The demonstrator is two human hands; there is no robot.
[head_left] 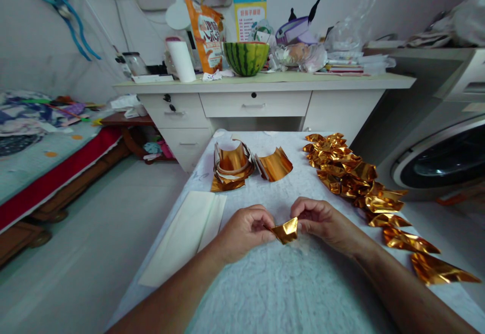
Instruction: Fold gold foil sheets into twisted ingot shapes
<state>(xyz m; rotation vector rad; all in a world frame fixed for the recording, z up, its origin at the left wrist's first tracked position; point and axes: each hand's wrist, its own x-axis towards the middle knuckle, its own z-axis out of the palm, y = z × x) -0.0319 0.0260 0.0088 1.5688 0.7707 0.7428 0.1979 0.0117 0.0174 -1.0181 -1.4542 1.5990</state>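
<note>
Between my two hands is a small folded piece of gold foil paper [287, 231], held just above the cloth-covered table. My left hand [250, 228] pinches its left corner, fingers closed. The upper right edge is gripped by my right hand [320, 220], thumb against fingers. Beyond them lie a curled stack of gold foil sheets [232, 164] and a smaller curved stack [276, 164]. Folded gold foil pieces [341, 167] run in a heaped row down the table's right side. Left of my left hand lies a flat, pale folded sheet [182, 233].
A white desk [257, 84] stands against the table's far end, bearing half a watermelon [246, 58], an orange pouch [206, 36] and a paper roll [181, 60]. At right is a washing machine [439, 122]; at left, a bed [49, 159].
</note>
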